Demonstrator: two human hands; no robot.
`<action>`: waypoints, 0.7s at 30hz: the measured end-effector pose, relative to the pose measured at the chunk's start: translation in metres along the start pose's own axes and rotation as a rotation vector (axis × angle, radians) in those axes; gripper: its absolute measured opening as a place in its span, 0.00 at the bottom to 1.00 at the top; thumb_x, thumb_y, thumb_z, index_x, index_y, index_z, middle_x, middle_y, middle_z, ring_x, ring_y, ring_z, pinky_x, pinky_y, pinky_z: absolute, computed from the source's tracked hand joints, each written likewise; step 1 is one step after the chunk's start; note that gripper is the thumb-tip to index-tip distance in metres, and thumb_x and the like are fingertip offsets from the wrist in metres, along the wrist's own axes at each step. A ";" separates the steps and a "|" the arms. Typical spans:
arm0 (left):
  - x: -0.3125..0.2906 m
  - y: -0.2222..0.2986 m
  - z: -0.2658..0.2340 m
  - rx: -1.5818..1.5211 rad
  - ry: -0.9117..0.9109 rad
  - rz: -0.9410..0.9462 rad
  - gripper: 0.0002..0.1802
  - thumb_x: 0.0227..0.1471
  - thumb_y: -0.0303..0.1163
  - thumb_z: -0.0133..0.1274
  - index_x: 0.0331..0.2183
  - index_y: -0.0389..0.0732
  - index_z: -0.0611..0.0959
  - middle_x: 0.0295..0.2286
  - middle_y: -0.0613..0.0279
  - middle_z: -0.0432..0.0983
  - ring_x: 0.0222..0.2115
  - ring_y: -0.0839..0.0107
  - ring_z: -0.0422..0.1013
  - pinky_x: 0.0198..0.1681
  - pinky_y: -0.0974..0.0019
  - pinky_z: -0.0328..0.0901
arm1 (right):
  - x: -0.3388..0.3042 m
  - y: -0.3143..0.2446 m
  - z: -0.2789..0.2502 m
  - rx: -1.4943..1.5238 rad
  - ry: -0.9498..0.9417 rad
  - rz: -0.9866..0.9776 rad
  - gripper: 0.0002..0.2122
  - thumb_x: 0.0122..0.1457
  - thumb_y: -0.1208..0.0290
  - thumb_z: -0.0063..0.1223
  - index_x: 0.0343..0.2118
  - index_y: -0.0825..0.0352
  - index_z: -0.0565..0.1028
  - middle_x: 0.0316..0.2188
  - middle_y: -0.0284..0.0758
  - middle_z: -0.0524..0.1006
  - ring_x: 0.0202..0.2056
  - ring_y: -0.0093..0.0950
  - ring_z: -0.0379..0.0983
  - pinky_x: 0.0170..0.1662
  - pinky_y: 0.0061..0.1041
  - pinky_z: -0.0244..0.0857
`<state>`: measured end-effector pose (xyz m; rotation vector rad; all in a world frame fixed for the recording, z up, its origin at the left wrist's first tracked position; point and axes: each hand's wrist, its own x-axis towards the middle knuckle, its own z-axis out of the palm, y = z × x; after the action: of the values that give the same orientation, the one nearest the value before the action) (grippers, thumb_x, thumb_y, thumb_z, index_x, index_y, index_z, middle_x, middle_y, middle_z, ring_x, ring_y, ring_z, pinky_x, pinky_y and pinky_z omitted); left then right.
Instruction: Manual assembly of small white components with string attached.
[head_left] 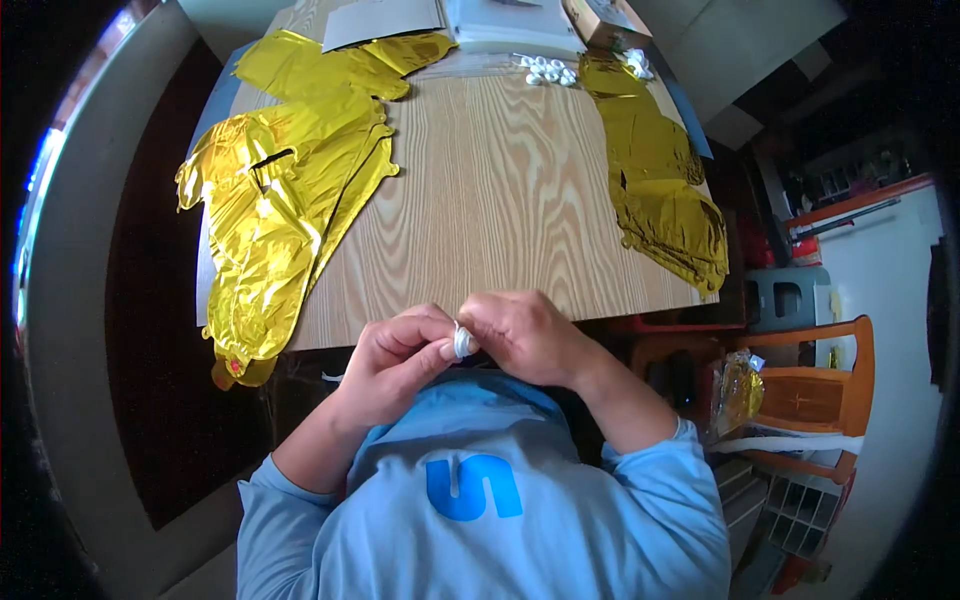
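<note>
A small coil of white string or ribbon is wrapped about the fingertips of my left hand, just in front of the table's near edge. My left fingers are closed in a pinch on it. My right hand is closed against the coil's other side, and its fingertips are partly hidden. Flat gold foil balloons lie overlapped along the left of the wooden table. More gold foil balloons are stacked on the right. At the far side sit several small white coils.
Clear plastic bags, a grey-white board and an open cardboard box occupy the far end. A white bundle rests near the box. To my right stands a wooden chair with a plastic package; a grey stool is behind it.
</note>
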<state>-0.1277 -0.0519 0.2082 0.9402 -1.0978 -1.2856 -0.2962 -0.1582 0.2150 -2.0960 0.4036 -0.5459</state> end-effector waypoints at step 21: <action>-0.007 -0.010 0.002 -0.026 0.042 -0.118 0.07 0.57 0.27 0.52 0.33 0.34 0.81 0.28 0.67 0.73 0.30 0.81 0.67 0.35 0.75 0.62 | 0.011 -0.010 -0.019 -0.146 0.091 -0.107 0.08 0.57 0.68 0.51 0.26 0.66 0.70 0.21 0.40 0.71 0.25 0.41 0.71 0.28 0.38 0.65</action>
<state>-0.1320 -0.0452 0.1986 1.0202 -1.0030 -1.3675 -0.2959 -0.1712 0.2349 -2.2481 0.3950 -0.6953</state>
